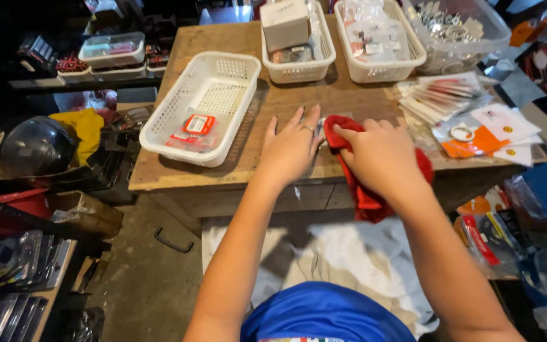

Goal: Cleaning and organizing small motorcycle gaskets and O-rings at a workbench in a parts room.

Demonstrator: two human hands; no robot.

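The right hand (381,155) grips a red cloth (365,190) mid-wipe on the wooden table (273,107), while the left hand (292,149) lies flat and open just left of it.

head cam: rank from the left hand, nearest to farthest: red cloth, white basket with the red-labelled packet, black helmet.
From the left hand:
1. Red cloth, right beside it, under the right hand.
2. White basket, up and left on the wooden table.
3. Black helmet, far left, off the table.

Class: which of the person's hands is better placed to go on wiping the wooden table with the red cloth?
Right. The right hand already grips the red cloth on the wooden table; the left hand lies flat, empty, beside it.
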